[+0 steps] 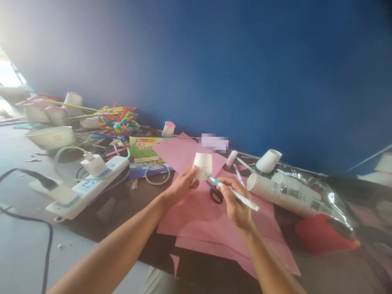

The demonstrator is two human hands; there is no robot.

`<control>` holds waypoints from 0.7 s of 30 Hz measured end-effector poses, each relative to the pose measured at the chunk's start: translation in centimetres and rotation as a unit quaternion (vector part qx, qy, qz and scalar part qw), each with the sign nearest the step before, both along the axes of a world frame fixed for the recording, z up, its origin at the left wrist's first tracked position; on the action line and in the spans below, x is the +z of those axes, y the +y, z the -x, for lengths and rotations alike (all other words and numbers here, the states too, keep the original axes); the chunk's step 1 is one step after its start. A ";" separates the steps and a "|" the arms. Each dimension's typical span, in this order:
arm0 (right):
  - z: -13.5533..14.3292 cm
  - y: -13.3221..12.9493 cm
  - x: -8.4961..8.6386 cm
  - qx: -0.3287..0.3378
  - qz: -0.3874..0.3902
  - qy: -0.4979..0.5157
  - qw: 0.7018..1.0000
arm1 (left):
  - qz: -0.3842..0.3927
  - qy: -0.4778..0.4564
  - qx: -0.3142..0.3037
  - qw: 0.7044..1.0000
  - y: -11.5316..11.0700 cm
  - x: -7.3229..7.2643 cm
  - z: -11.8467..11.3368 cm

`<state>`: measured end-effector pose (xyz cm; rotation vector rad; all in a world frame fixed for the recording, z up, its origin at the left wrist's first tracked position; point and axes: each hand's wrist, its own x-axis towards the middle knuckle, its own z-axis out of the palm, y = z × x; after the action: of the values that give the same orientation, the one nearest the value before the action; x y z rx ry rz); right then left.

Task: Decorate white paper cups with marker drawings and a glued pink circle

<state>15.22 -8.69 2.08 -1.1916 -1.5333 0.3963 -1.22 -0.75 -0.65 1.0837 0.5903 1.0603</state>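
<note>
My left hand grips a small white paper cup by its left side, above the pink paper. Faint marks show on the cup's wall. In my right hand is a white marker with a teal tip end, angled so that its tip is at the cup's lower right edge; whether it touches, I cannot tell. Below the cup, between my hands, lie black-handled scissors, partly hidden. Large pink paper sheets spread beneath both hands.
A power strip with plugs and cables sits at left, near bundled pipe cleaners and a white bowl. Stacked paper cups and a red object lie right. A glue stick and another cup stand near the blue wall.
</note>
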 end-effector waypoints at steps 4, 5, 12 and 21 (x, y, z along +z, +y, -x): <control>-0.3 0.0 -0.1 -0.008 0.003 0.025 1.000 | -0.005 -0.009 0.002 1.000 0.1 0.2 0.1; -0.3 0.0 -0.1 -0.009 -0.004 0.029 1.000 | -0.007 -0.002 -0.001 1.000 0.1 0.2 0.1; 0.3 -0.4 0.4 0.026 -0.036 0.004 0.999 | -0.023 0.025 -0.032 0.999 0.1 -0.5 -0.2; 0.8 -0.4 0.3 0.019 -0.022 -0.030 0.999 | -0.037 0.037 -0.036 0.998 -0.1 -0.1 -0.3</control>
<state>14.42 -9.08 2.40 -1.1494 -1.6103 0.3530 -0.89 -0.86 -0.73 1.2042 0.5716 0.9890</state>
